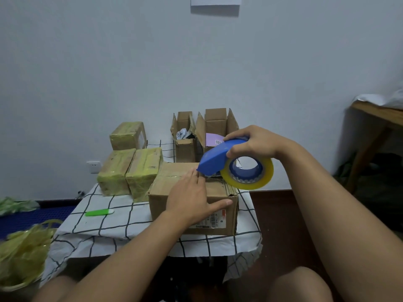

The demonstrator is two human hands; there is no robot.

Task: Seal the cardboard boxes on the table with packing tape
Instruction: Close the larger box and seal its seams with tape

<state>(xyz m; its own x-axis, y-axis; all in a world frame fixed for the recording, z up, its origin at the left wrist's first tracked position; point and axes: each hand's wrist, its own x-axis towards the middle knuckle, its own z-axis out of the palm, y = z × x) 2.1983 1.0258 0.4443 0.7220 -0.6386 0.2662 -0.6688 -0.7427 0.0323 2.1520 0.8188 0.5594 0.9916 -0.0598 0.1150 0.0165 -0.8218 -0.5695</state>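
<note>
One view only, from the head camera, so I read everything from it. My right hand (pixel 250 142) is curled round the blue tape dispenser (pixel 218 158), gripping it by its top, with the yellow tape roll (pixel 248 173) hanging on the near-right side. The dispenser's blade end points left and down, just above the top of the cardboard box (pixel 192 192) that stands at the near right part of the worktop (pixel 104 227). My left hand (pixel 192 197) lies flat on that box, fingers straight and spread, fingertips right beside the blade end, thumb reaching along the near top edge toward the right corner.

What the coming pull turns on, as I judge it: the flap seam seems to run left to right across the box top, and the dispenser sits at its right part, so the tape would have to travel along that line while the left hand pins the free end. I cannot tell whether tape is already stuck down under the fingers.

Three boxes wrapped in yellowish tape (pixel 130 171) stand toward the far left corner; two open boxes (pixel 205 131) wait at the far edge. A green cutter (pixel 99 212) lies near the left edge.
</note>
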